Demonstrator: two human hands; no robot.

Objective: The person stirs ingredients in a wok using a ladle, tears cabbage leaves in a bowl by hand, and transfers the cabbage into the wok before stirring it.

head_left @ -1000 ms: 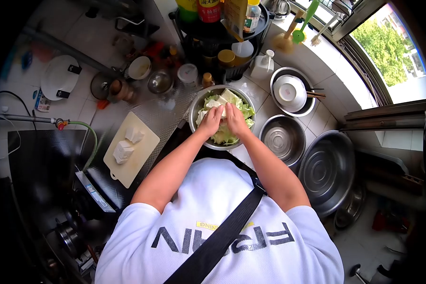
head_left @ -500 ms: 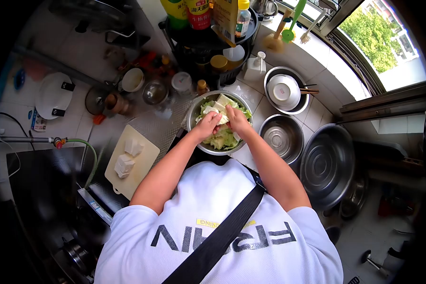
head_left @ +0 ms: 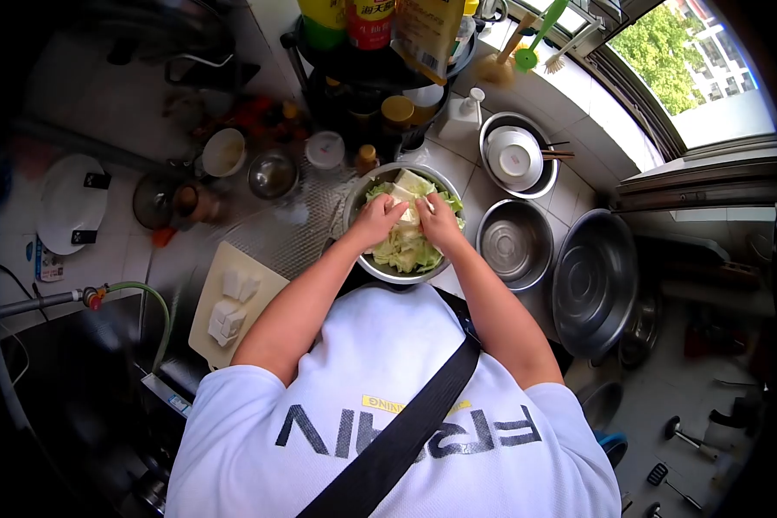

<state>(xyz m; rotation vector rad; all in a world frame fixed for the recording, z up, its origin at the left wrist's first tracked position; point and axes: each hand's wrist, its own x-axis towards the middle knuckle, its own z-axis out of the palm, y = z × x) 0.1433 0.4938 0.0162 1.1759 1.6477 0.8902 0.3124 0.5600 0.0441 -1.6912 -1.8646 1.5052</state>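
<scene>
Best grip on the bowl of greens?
Probably the rim of the metal bowl, taken from left and right at once: its round edge is exposed on both sides, while greens fill the middle.

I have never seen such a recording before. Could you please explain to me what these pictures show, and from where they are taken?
There is no machine here: one person works with bare hands. Every picture comes from one camera worn on the person's head, so the white shirt fills the lower part. The left hand and right hand are over a metal bowl of green leaves, with fingers at the white pieces; how firmly they grip is hidden. To the left, a cutting board carries white blocks. To the right are a round basin and a larger basin.
</scene>
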